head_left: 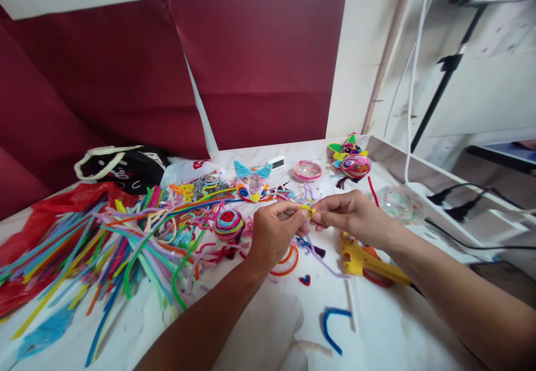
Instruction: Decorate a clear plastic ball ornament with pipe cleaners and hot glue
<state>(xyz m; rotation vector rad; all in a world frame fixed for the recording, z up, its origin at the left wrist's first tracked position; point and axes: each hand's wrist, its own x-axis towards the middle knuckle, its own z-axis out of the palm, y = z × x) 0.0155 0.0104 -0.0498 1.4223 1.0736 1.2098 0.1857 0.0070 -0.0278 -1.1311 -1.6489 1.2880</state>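
My left hand (274, 231) and my right hand (354, 214) meet over the middle of the table. Between their fingertips they pinch a small yellow piece of pipe cleaner (309, 210), bent or wound at its middle. A lilac pipe cleaner (320, 259) hangs or lies just below the fingers; whether it joins the yellow piece I cannot tell. Under my right forearm lies a yellow glue gun (372, 266). Close in front of the hands are an orange pipe cleaner arch (287, 262), a small red and blue heart (305, 280) and a curved blue pipe cleaner (329, 326).
Loose pipe cleaners (138, 237) cover the left side on a red plastic bag (25, 248). Behind stand a cat-eared ornament (252, 184), a colourful ball (229, 224), a pink-rimmed clear bowl (307, 171) and another ornament (352, 158). Black plugs (458, 203) and cables lie right.
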